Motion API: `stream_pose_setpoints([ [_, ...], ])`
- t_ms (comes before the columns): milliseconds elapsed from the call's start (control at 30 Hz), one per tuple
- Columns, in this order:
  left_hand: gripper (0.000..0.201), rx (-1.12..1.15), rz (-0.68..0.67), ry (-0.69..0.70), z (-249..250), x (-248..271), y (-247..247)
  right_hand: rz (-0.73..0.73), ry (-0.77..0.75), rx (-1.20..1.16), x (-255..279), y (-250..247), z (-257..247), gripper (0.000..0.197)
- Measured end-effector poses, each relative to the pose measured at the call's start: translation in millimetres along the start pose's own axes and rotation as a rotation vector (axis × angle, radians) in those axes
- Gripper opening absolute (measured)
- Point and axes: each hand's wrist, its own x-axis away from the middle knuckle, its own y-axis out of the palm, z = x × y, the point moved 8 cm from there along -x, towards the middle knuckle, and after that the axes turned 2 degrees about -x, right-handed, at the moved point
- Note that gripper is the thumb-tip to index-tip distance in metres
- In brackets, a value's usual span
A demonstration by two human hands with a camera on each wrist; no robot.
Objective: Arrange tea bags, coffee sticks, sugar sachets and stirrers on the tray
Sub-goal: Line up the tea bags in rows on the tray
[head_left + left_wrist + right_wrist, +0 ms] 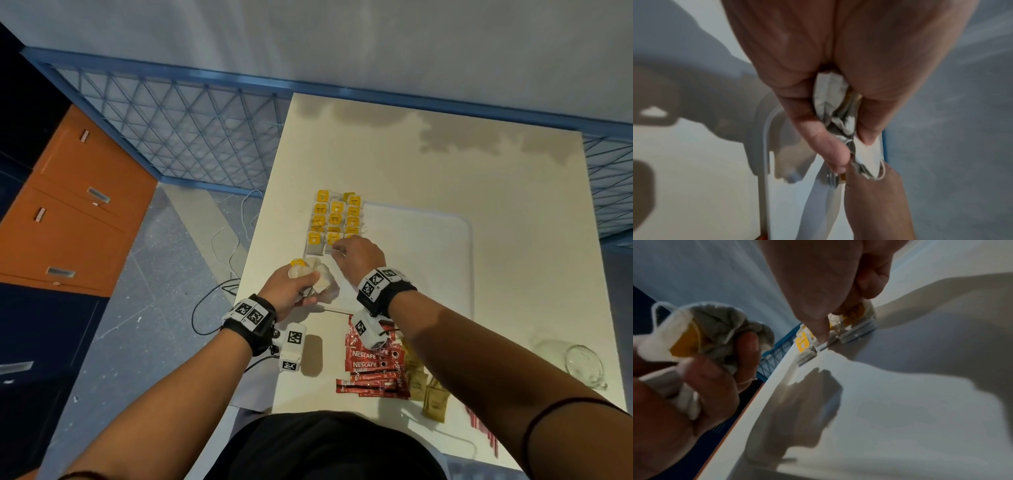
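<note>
The left hand [289, 289] grips a bunch of tea bags [310, 274] above the surface's [445, 164] left edge, while the right hand [359, 257] reaches far, fingers pinching a tea bag on the tray [428, 246].

- I see the tea bags [334, 219]: soft, crinkled paper, matt, with yellow card tags.
- Coffee sticks [371, 363]: glossy red foil-like film.
- Sugar sachets [433, 402]: matt brown paper.
- Tray [428, 240]: smooth white plastic.
- Counter [445, 164]: smooth, cream, slightly sheened.

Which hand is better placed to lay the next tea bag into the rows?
Right hand: it is already at the yellow-tagged tea bag rows. Left hand grips the spare bunch.
</note>
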Motion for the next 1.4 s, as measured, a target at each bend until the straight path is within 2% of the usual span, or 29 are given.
stream_pose_setpoints([
  [133, 0.018, 0.020, -0.037, 0.023, 3.8, 1.9, 3.6, 0.002, -0.056, -0.214, 11.9, -6.0, -11.5, 0.025],
  [300, 0.039, 0.097, -0.064, 0.027, 8.9, 2.5, 5.4, 0.017, -0.201, -0.442, 44.9, -13.7, -28.9, 0.025],
  [433, 0.032, 0.098, -0.036, 0.015, 10.7, 3.0, 3.4, -0.041, -0.297, -0.413, 72.2, -6.5, -33.9, 0.034],
  [533, 0.027, 0.108, -0.031, -0.002, 9.3, 5.1, 4.5, -0.050, -0.297, -0.401, 77.6, -3.1, -32.0, 0.040],
  [667, 0.027, 0.102, 0.012, 0.009, 6.9, 7.1, 3.4, -0.111, -0.279, -0.402, 79.5, 1.6, -32.8, 0.059],
  [767, 0.027, 0.145, 0.029, 0.005, 6.0, 8.4, 3.9, -0.126, -0.276, -0.369, 79.3, 3.2, -32.9, 0.061],
  [867, 0.030, 0.173, 0.018, 0.006, 8.4, 10.6, 7.7, -0.080, -0.260, -0.351, 76.2, 2.2, -27.2, 0.055],
  [1000, 0.026, 0.227, -0.008, 0.000, 8.2, 13.1, 11.8, -0.017, -0.259, -0.390, 72.8, 2.7, -20.9, 0.024],
  [1067, 0.023, 0.219, -0.007, 0.006, 8.0, 13.4, 11.7, -0.001, -0.249, -0.433, 71.0, -0.7, -19.6, 0.016],
  [1167, 0.024, 0.186, 0.006, 0.006, 7.4, 13.4, 10.5, -0.006, -0.163, -0.530, 68.9, -5.3, -14.0, 0.011],
  [1300, 0.026, 0.146, 0.014, 0.011, 6.7, 11.9, 9.1, -0.044, -0.087, -0.549, 64.4, -8.5, -1.0, 0.027],
  [1400, 0.022, 0.136, 0.008, 0.022, 7.5, 12.4, 10.1, -0.054, -0.078, -0.469, 60.7, -10.7, 13.1, 0.016],
])
